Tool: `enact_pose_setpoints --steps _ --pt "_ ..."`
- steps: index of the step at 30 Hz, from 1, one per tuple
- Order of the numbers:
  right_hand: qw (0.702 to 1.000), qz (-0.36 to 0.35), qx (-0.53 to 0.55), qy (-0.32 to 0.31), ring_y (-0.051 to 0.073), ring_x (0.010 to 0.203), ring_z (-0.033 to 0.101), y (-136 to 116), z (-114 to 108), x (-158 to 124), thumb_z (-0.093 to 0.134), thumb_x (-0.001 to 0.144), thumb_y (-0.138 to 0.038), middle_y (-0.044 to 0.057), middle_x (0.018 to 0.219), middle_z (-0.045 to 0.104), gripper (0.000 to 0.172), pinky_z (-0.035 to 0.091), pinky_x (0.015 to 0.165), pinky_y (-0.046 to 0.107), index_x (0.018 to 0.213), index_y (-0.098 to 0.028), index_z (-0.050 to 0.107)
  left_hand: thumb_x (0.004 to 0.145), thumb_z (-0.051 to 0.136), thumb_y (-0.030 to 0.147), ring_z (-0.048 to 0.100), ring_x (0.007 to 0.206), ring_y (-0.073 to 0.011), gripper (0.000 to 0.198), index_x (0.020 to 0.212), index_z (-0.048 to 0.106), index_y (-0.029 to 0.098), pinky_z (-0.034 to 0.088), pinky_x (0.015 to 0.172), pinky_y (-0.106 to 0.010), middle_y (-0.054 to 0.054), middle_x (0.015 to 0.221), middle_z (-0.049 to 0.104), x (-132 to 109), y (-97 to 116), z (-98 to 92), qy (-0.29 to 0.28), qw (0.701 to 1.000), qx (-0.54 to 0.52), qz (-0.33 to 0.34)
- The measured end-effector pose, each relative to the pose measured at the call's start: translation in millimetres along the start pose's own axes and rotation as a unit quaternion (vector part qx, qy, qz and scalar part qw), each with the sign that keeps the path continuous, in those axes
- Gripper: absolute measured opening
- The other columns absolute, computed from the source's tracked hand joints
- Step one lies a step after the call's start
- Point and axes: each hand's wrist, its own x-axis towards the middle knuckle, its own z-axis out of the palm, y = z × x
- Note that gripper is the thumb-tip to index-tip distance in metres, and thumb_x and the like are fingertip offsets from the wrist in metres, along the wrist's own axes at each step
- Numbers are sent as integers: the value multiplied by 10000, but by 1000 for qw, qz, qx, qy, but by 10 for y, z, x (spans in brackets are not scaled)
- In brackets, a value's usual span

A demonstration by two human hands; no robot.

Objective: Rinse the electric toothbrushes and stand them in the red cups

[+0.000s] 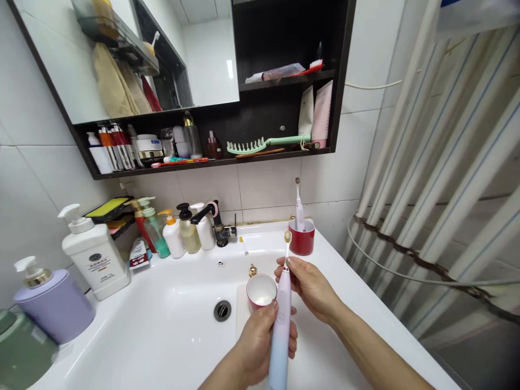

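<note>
My left hand (260,341) is wrapped round the handle of an electric toothbrush (281,330), which fades from pink to pale blue and points up and away. My right hand (311,284) pinches the same toothbrush at its neck, just below the brush head. Right behind my left hand stands a cup (261,291) with a white inside and a red outside. Farther back, a red cup (301,238) on the sink's rim holds a second electric toothbrush (299,211), upright.
A white sink (174,319) with a black drain (222,310) lies below. Pump bottles (97,257) line its left and back edges near a black faucet (219,222). A dark shelf (260,157) hangs above; white pipes (426,162) stand at right.
</note>
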Motion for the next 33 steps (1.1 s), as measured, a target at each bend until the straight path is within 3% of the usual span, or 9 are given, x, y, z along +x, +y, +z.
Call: enact_pose_setpoints --steps 8,14,18,23,26,30,33 --pt "996 -55 0 73 108 525 508 87 86 -25 491 618 -380 -2 552 542 226 390 541 239 667 -159 491 644 358 496 413 441 -70 366 696 422 140 298 451 -214 4 566 456 12 -58 24 93 974 175 109" --pt "993 -9 104 47 75 463 462 84 113 -33 491 631 -350 -41 498 474 182 382 524 233 627 -171 461 641 331 521 381 394 -61 418 790 414 140 279 425 -213 16 525 438 -8 -46 65 28 997 68 6" --pt "993 -33 91 71 83 481 466 97 116 -31 494 628 -353 -32 511 480 190 388 548 249 620 -166 462 632 352 520 382 391 -56 391 678 413 137 271 416 -209 10 531 444 -9 -50 71 84 982 153 77" --pt "991 -15 123 48 77 458 460 125 102 -17 504 620 -348 -46 500 469 178 387 532 248 629 -175 465 633 324 536 373 373 -58 425 765 415 143 274 414 -214 22 515 435 -27 -39 90 48 993 106 27" --pt "992 -11 122 34 80 465 470 119 92 -12 494 631 -344 -46 511 475 168 387 537 250 629 -179 461 629 337 533 379 374 -58 415 704 416 133 271 407 -212 14 513 438 -28 -47 91 82 983 149 70" --pt "992 -2 122 18 77 461 470 97 88 -15 479 648 -331 -45 511 471 159 382 530 245 632 -175 451 649 293 532 381 372 -61 423 751 405 137 280 403 -215 13 520 442 -20 -64 83 62 990 123 45" --pt "993 -24 109 41 82 472 473 98 93 -24 463 659 -333 -39 520 472 165 379 528 245 639 -171 445 653 335 500 389 385 -60 367 682 397 140 283 409 -211 14 521 440 -15 -57 65 85 979 170 77"
